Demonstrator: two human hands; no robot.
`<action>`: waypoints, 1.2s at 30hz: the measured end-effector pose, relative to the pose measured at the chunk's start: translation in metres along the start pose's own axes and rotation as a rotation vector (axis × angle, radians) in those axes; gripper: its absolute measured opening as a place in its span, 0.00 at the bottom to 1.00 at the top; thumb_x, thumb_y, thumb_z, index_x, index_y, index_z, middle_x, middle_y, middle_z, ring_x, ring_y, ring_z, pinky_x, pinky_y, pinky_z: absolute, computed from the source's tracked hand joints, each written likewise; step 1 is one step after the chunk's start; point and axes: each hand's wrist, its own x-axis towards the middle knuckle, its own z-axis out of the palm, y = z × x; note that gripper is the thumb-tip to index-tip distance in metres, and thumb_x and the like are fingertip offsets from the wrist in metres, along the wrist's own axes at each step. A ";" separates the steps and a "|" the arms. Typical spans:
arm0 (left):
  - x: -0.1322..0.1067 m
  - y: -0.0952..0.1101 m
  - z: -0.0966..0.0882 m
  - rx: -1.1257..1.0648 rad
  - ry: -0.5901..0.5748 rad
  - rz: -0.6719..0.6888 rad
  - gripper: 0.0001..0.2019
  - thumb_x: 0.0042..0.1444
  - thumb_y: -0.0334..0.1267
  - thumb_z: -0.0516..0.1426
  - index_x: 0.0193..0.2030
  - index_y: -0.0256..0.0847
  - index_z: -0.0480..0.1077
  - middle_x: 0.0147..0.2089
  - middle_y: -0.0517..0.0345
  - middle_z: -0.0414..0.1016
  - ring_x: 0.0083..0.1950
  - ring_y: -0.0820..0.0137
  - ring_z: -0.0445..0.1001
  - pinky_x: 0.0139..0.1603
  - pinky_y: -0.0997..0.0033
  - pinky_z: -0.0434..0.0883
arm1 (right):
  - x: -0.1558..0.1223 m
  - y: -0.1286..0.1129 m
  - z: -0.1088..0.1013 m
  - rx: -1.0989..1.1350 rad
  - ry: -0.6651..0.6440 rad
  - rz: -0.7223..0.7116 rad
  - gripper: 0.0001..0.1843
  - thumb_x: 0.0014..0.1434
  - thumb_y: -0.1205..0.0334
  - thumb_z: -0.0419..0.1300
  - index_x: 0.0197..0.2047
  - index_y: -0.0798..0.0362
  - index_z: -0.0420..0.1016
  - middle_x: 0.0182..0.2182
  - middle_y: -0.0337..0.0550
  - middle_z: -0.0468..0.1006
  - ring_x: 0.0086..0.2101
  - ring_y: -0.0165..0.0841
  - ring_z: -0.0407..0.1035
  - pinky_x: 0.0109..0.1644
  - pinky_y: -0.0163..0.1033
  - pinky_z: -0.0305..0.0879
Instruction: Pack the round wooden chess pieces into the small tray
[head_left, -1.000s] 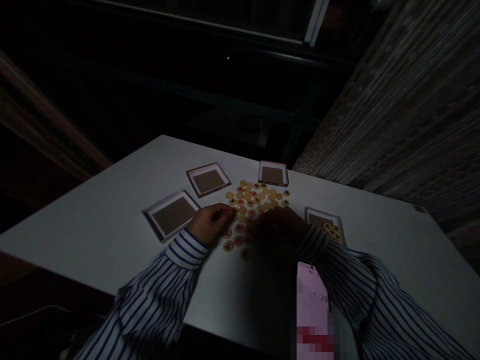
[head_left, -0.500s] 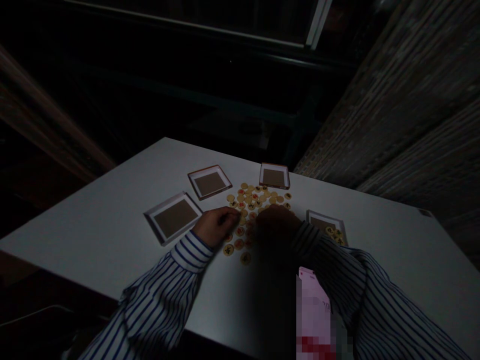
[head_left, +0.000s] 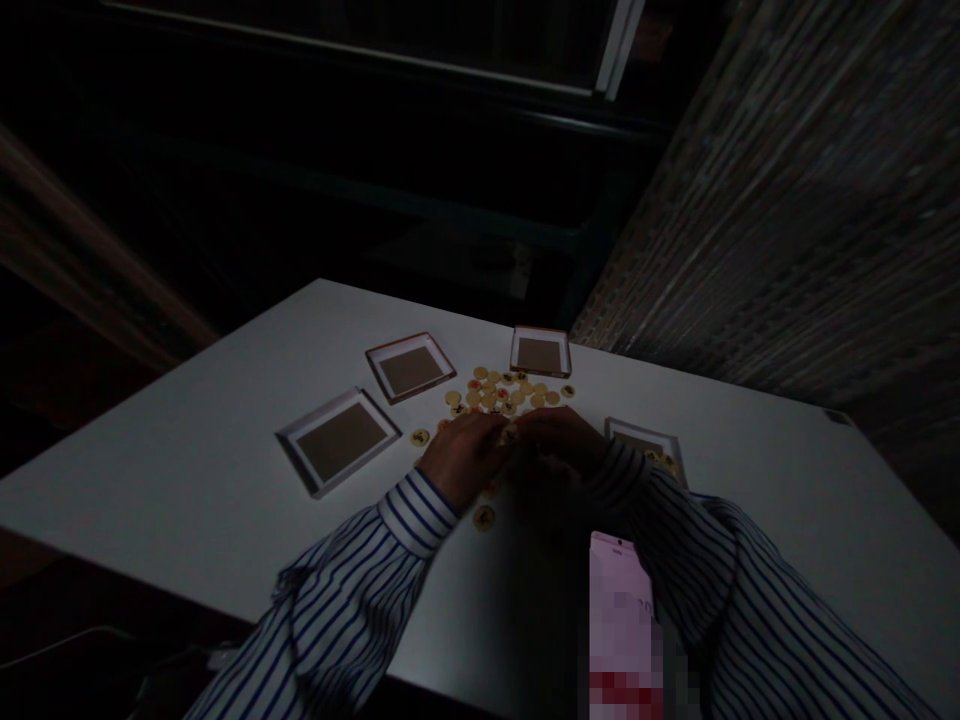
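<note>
Round wooden Chinese chess pieces (head_left: 517, 397), with red or black characters or blank faces up, lie scattered about the middle of the table. My left hand (head_left: 466, 455) is over the near part of them, fingers curled toward the right. Close against it is my right hand (head_left: 561, 438), bent and in deep shadow, so its fingers are hard to make out. Between the fingertips a pale chess piece (head_left: 509, 434) shows; which hand grips it is unclear. One piece (head_left: 420, 438) lies left of my left hand, another (head_left: 484, 518) nearer me. The hands hide several pieces.
Shallow box trays stand around the pieces: left tray (head_left: 300, 462), back left tray (head_left: 375, 374), back right tray (head_left: 541, 374). The right tray (head_left: 613, 432) holds some pieces. A lit phone (head_left: 619, 575) lies near my right forearm on the white table (head_left: 187, 430).
My left hand has moved right, up against my right hand. A piece now shows left of it. The view has shifted slightly; my right hand stays at about the same spot.
</note>
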 end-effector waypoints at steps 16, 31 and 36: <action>0.015 0.003 0.022 0.460 -0.193 0.011 0.12 0.53 0.40 0.49 0.34 0.38 0.72 0.36 0.50 0.70 0.40 0.63 0.68 0.37 0.66 0.65 | -0.007 0.013 -0.034 -0.505 0.219 -0.080 0.11 0.50 0.57 0.56 0.31 0.56 0.73 0.29 0.44 0.77 0.31 0.32 0.69 0.34 0.34 0.62; 0.024 -0.002 0.024 0.459 -0.281 0.030 0.12 0.50 0.43 0.52 0.31 0.39 0.74 0.35 0.50 0.69 0.39 0.63 0.68 0.38 0.65 0.65 | 0.026 -0.008 -0.046 -1.259 0.236 -0.064 0.15 0.53 0.60 0.50 0.42 0.51 0.73 0.40 0.44 0.75 0.43 0.35 0.66 0.44 0.37 0.58; 0.026 0.001 0.008 0.448 -0.262 -0.006 0.14 0.52 0.43 0.50 0.32 0.38 0.73 0.36 0.49 0.70 0.39 0.64 0.69 0.39 0.66 0.65 | 0.044 -0.012 -0.048 -1.352 0.231 0.015 0.16 0.53 0.60 0.50 0.45 0.49 0.71 0.43 0.45 0.74 0.44 0.37 0.65 0.46 0.40 0.58</action>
